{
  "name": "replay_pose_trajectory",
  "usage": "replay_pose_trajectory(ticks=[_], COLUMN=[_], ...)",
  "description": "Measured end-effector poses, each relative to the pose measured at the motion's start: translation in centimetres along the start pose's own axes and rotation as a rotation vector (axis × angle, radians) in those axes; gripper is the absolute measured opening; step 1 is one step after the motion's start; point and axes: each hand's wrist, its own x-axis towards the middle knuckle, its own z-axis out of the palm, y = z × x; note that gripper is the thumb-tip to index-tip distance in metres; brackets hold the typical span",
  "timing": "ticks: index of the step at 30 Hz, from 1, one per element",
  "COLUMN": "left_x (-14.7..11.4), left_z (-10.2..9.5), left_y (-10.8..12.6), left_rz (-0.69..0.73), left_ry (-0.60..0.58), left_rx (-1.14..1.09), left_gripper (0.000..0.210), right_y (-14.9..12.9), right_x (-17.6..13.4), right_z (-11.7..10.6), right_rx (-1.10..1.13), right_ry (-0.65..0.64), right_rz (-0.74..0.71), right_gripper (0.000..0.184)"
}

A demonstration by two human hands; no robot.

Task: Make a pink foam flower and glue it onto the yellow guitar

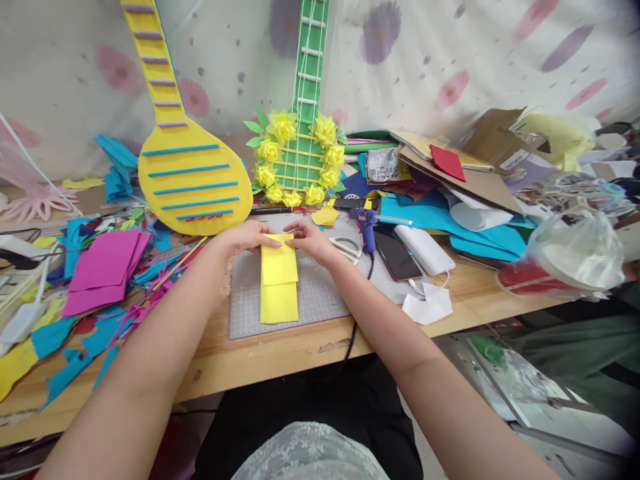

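Note:
A yellow foam sheet (279, 287) lies on a grey cutting mat (320, 293) near the table's front edge, its upper part folded over. My left hand (249, 236) pinches the sheet's top left corner. My right hand (311, 240) holds the top right corner. Both hands rest at the far end of the sheet, fingers pressed on the fold.
A blue glue gun (367, 223), scissors (347, 247), a phone (397, 255) and a white power bank (424, 249) lie right of the mat. A yellow foam guitar (185, 167) and a green guitar with yellow flowers (299, 150) lean at the back. Magenta sheets (103, 270) and blue scraps litter the left.

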Motion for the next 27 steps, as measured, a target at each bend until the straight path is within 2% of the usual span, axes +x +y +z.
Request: replay_pose_trajectory(ticks=[4, 7, 9, 13, 16, 19, 24, 27], left_x=[0.4, 0.3, 0.0, -0.7, -1.2, -1.6, -1.7, -1.4], left_z=[-0.5, -0.8, -1.1, -1.4, -1.5, -1.7, -2.3, -2.0], left_y=[1.1, 1.0, 0.6, -0.5, -1.1, -1.4, -1.6, -2.0], left_rz=[-0.041, 0.025, 0.097, 0.212, 0.238, 0.227, 0.113, 0.045], left_ry=[0.004, 0.045, 0.107, 0.239, 0.271, 0.234, 0.061, 0.046], left_rx=[0.117, 0.054, -0.045, -0.199, -0.246, -0.281, -0.240, -0.195], left_gripper=[0.036, 0.034, 0.035, 0.035, 0.035, 0.039, 0.039, 0.039], right_y=[-0.7, -1.1, -1.2, -1.3, -1.4, -1.7, -2.7, -3.5], right_x=[0.2, -0.1, -0.4, -0.5, 0.2, 1.2, 2.3, 2.7], right_z=[0.3, 0.4, 0.4, 0.0, -0.3, -0.7, -1.2, -1.2], right_rx=[0.007, 0.119, 0.149, 0.067, -0.062, -0.200, -0.426, -0.601], right_ry=[-0.006, 0.038, 0.005, -0.104, -0.107, -0.127, -0.262, -0.334], right_rz=[-0.003, 0.048, 0.115, 0.209, 0.162, 0.080, -0.059, -0.118], right_gripper=[0.031, 0.040, 0.043, 0.033, 0.025, 0.022, 0.018, 0.017])
